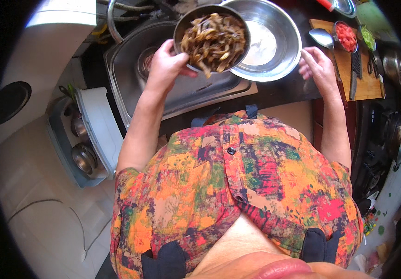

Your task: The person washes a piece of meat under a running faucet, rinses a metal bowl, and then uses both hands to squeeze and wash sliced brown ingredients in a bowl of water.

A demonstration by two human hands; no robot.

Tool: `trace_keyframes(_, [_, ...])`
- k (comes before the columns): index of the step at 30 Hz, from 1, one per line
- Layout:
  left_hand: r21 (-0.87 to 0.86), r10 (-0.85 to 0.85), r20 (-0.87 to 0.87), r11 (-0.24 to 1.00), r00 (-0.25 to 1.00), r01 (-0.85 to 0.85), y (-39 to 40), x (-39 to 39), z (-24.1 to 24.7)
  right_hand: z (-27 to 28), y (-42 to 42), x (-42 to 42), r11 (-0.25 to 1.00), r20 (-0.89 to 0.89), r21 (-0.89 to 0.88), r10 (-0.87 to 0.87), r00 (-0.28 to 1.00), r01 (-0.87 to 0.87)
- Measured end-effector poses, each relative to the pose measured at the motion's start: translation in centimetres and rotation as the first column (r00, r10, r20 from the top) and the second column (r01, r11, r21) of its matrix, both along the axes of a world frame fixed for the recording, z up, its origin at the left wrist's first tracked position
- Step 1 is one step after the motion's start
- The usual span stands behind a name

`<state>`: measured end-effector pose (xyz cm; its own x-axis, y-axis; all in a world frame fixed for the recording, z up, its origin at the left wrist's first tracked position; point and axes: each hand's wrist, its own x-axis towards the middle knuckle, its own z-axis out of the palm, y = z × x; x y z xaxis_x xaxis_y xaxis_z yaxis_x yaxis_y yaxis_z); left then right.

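My left hand [167,64] grips the near left rim of a round metal bowl [176,35]. Brown strips of food [214,43], of a kind I cannot make out, fill this bowl, and one hangs over its near edge. The bowl is held over the sink's right side and overlaps a wide stainless steel basin [280,45]. Nothing but a thin shine shows on the basin's bottom. At the basin's right rim is my right hand [320,68], fingers slightly bent and apart; whether they touch the rim is unclear.
A steel sink [186,90] holds another bowl [145,62] under the tap [113,24]. To the right, a wooden cutting board [367,87] bears a knife [354,80], scissors [371,64], chopped red food [345,36] and green pieces [367,36]. A ladle [322,37] overlaps its left edge.
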<state>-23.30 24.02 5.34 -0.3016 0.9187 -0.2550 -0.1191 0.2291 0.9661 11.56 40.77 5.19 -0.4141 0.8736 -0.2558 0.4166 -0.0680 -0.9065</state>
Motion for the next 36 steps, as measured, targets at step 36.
trace_keyframes(36, [0.524,0.429,-0.816,0.832,0.386,0.183,11.2,2.8,-3.7,-3.3,3.1,-8.9,0.873,-0.263,0.462,0.3,0.917,-0.153])
